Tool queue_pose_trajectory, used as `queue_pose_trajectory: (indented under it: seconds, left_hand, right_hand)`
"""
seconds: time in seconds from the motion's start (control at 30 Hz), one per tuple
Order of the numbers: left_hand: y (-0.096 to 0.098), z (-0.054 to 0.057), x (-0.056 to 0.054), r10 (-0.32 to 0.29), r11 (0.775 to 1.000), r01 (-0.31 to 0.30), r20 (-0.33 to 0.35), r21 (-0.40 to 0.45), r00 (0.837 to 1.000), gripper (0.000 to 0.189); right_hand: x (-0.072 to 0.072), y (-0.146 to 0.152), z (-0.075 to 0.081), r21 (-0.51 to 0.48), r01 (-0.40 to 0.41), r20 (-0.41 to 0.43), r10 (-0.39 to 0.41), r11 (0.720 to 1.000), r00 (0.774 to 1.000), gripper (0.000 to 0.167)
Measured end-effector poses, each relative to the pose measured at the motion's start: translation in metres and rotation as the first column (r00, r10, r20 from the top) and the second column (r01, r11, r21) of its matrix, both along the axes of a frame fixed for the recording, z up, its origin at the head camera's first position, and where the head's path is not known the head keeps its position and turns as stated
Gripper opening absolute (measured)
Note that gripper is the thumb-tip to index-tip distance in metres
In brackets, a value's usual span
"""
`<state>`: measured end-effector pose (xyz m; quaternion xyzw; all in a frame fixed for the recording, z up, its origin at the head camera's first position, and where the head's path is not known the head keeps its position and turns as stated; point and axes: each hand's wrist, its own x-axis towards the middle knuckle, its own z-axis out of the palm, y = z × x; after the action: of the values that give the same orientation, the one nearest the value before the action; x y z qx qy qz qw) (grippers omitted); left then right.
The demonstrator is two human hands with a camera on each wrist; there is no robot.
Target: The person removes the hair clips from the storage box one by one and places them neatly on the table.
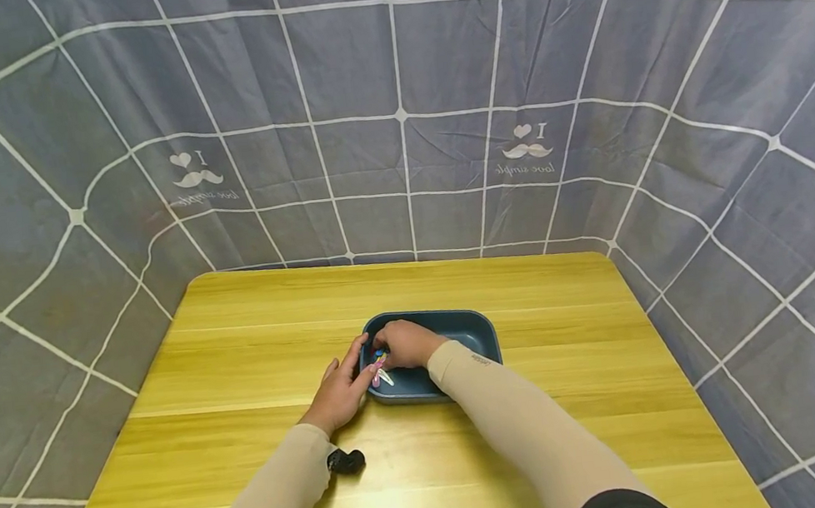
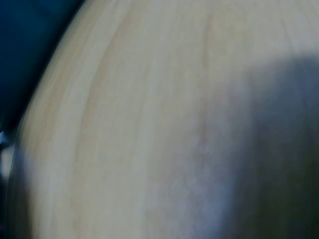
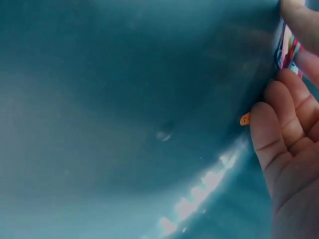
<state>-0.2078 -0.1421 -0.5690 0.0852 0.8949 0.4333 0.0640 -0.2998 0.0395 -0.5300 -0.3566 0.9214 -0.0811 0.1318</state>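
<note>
A dark blue rectangular tray (image 1: 472,330) sits on the table. My right hand (image 1: 407,344) reaches into its left part, fingers curled round several colourful hair clips (image 1: 379,364). In the right wrist view, the coloured clips (image 3: 290,52) show between the thumb and fingers. An orange tip (image 3: 245,119) pokes out beside a fingertip of that hand. A pink clip and a pale clip point toward the tray's front left corner. My left hand (image 1: 340,393) rests against the tray's left rim, fingers fairly straight, thumb near the clips. The left wrist view is blurred, with the tray (image 2: 30,45) at its upper left.
The wooden table (image 1: 239,365) extends around the tray on all sides. A grey curtain (image 1: 366,158) with white grid lines hangs behind it and along both sides. A small black object (image 1: 346,462) is at the left wrist.
</note>
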Motion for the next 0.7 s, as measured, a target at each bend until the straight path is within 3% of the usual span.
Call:
queue_pose_trajectory:
  seconds: [0.27,0.7]
  left_hand:
    - [0.0007,0.0024,0.0008,0.0,1.0,0.0,0.005,0.005,1.0,0.064]
    - [0.0008,0.0003,0.0011,0.02,1.0,-0.02,0.013,-0.007,1.0,0.063]
  right_hand:
    - [0.0035,-0.001,0.0058,0.02,-0.026,-0.031,0.027,0.999,0.999,0.012]
    - [-0.001,0.005,0.0093,-0.024,0.018,0.013,-0.017,1.0,1.0,0.015]
